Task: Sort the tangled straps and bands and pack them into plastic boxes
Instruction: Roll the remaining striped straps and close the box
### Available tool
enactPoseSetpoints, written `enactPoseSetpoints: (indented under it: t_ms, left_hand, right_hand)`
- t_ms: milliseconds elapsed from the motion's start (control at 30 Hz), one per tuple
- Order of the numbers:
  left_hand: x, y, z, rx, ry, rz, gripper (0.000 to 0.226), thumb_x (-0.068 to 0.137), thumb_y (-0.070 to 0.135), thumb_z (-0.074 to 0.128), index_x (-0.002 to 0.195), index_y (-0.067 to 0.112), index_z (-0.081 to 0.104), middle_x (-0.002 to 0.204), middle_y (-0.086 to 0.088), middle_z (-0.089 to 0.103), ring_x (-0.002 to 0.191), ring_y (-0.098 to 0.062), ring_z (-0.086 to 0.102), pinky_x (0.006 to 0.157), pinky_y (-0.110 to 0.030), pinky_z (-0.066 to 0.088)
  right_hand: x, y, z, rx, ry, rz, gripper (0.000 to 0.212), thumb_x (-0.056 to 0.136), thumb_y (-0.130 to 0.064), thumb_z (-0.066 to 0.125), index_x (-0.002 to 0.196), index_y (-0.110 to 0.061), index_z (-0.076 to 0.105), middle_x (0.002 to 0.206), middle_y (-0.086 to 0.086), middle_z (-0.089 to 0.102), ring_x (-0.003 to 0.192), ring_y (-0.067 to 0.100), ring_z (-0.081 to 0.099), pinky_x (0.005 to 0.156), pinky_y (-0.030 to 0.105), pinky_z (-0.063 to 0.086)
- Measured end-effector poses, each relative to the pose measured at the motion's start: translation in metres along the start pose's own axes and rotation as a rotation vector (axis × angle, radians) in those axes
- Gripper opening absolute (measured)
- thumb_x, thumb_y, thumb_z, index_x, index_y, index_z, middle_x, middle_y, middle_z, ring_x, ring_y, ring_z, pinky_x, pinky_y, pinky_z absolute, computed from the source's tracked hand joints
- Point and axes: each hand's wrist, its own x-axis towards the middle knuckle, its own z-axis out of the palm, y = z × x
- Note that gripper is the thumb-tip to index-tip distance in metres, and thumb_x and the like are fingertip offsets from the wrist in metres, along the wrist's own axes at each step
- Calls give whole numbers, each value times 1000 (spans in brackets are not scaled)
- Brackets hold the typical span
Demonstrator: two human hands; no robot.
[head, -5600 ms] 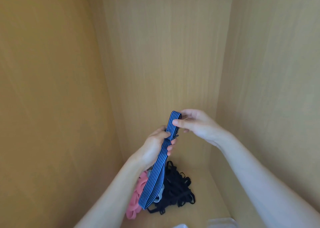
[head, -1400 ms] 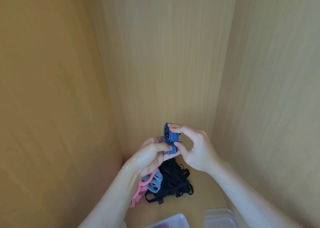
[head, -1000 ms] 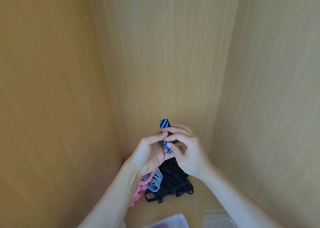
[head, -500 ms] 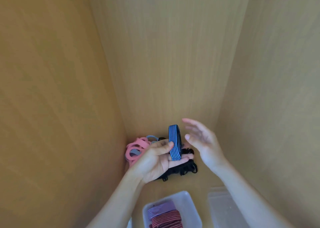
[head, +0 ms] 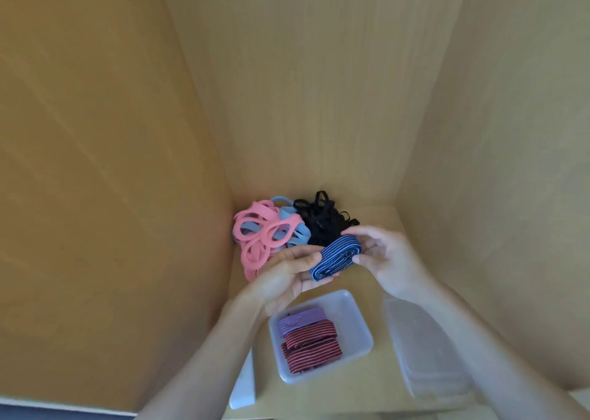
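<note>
Blue striped strap [head: 335, 260], folded into a flat oval bundle, is held in the air just beyond the far edge of the open plastic box [head: 360, 324], not yet inside it. Left hand [head: 287, 276] cups the end nearer the box, fingers curled under and thumb on top; right hand [head: 386, 260] pinches the end farther from the box between thumb and fingertips. Both hands are thus closed on the strap, and nothing else seems to hold the folds. Main risk, as a judgement: the strap looks elastic, so the layers may spring apart if either pinch loosens during the carry down. A bundle that opens over the box would need refolding. One that opens beyond the box could drop into the loose heap there, made of black straps [head: 322, 221], pink bands [head: 258, 237] and light blue bands [head: 295, 231], and snag again. Inside the box, red striped straps [head: 311, 346] and a purple strap [head: 300, 319] fill the left and middle. Bare floor shows only along the right wall and far corner. The gap may be tight, and forcing the bundle in could push the packed ones out of their folds. The box looks light and may slide on the shelf if pressed at an angle. A clear container [head: 427, 355] lies right of the box, under the right forearm, which could knock it.
</note>
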Motion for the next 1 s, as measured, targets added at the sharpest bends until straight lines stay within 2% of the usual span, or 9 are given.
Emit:
enactPoseSetpoints:
  t_ms: [133,333,433,500,633,767,867,933,1000]
  left_hand:
    - [4,-20,-2,0,160,-32,17,87,10,70,97,-3,66,101,-21,75,96,-32,74,78,-35,62]
    - [9,-35,0,162,259,-42,4,92,10,71,91,6,69,93,-12,76,88,-21,75,73,-27,59]
    - [12,-39,3,267,307,-44,8,90,10,74,95,5,69,96,-13,75,90,-23,74,79,-30,60]
    - [14,-40,5,343,329,-45,12,88,10,76,97,5,70,94,-11,75,87,-21,74,78,-30,61]
    - [18,-44,5,547,303,-13,9,86,11,79,90,9,72,89,-6,72,81,-16,72,78,-32,63]
    - [24,-51,5,770,260,32,15,84,14,81,76,22,72,79,2,70,76,-13,66,80,-34,58]
    - [26,-56,6,875,248,96,21,84,17,81,72,30,69,75,11,70,70,1,65,76,-21,54]
    - [24,-59,7,951,240,149,22,85,19,80,73,34,67,79,13,69,76,7,63,74,-10,48]
    - [21,-64,8,1009,236,199,24,88,20,77,76,36,65,82,15,68,82,8,62,75,-8,48]
  right_hand:
    - [-23,20,10,-100,3,24,52,83,9,74,103,-38,65,96,-9,70,83,4,68,76,11,49]
    - [-61,36,26,-346,149,22,53,79,-7,80,102,-48,56,91,-26,66,87,-3,65,74,4,44]
    - [-78,39,39,-359,199,43,43,79,-9,81,99,-38,58,88,-20,66,83,2,64,76,22,53]
    - [-88,38,48,-406,216,62,39,79,-13,82,109,-27,61,88,-16,65,78,4,63,71,36,57]
    - [-108,37,62,-612,173,-97,54,76,-19,86,123,-21,60,94,-7,68,70,14,66,54,25,51]
    - [-119,45,69,-740,152,-182,53,75,-22,89,122,-14,67,86,0,69,62,18,64,51,34,56]
    - [-122,49,67,-806,150,-178,55,74,-26,89,121,-17,63,84,-1,68,59,19,60,51,33,54]
    - [-122,51,67,-838,149,-184,56,70,-26,91,118,-18,62,84,-2,66,62,19,59,54,32,52]
    - [-122,53,69,-859,145,-182,53,69,-24,91,113,-17,64,84,-2,63,70,20,60,59,33,52]
